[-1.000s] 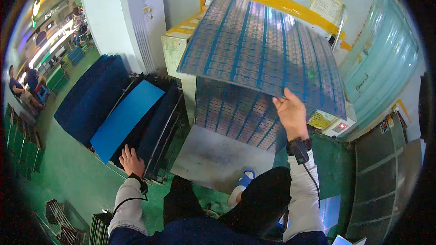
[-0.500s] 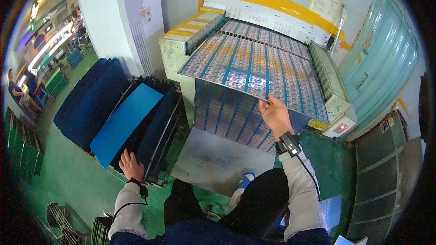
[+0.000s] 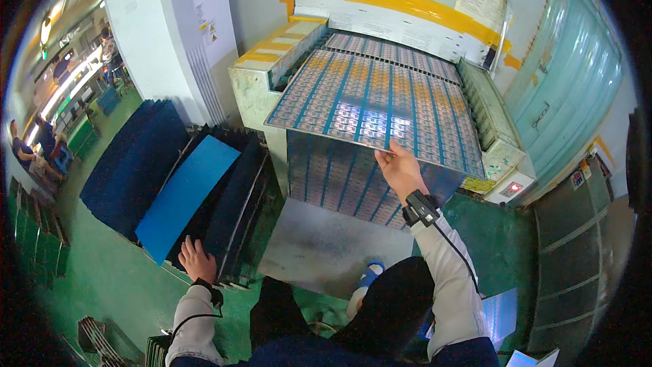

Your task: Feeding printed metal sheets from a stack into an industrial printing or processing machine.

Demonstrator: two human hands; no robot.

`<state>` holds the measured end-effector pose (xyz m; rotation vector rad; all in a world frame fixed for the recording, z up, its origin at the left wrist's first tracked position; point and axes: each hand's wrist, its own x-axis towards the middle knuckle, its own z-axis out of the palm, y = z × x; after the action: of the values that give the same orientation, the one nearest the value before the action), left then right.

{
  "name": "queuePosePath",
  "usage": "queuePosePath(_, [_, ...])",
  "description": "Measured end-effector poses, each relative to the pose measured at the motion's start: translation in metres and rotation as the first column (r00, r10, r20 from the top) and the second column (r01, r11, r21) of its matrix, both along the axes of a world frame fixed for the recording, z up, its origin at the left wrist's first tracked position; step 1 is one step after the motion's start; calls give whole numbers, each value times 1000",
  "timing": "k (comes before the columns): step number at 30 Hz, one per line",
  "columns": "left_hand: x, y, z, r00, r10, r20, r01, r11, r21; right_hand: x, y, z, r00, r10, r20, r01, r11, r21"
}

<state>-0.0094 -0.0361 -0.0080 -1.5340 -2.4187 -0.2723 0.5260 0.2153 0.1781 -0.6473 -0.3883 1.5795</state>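
Filling upper centre: machine [image 3: 255,98] with yellow-taped top. Black rack [image 3: 132,170] stands on the green floor [image 3: 115,268], left of frame. Patterned panel [image 3: 380,105], mid-frame, lies on machine, near edge jutting past its front. Blue sheet [image 3: 187,197] slants inside rack. Right hand [image 3: 401,170], centre, pinches panel's near edge. Left hand [image 3: 197,260], lower left, fingers loosely spread at rack's near end; can't tell if touching.
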Motion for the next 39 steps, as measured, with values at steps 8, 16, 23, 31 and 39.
queuePosePath(8, [7,0,1,1000,-2,14,2,1000,7,-4,14,-3,998,-15,57,13,1000,26])
queuePosePath(16, [1,-1,-4,1000,-2,-8,2,1000,15,-4,21,6,984,100,147,-104,994,17])
queuePosePath(23, [5,0,1,1000,8,-3,-8,999,-31,-1,34,7,982,95,165,-94,995,-14])
queuePosePath(31, [0,-7,6,1000,-16,-10,16,1000,-16,-9,24,8,759,27,650,-98,993,73])
queuePosePath(39, [-1,-4,3,1000,-30,-1,30,1000,-6,8,15,-17,-353,-392,849,-224,917,330])
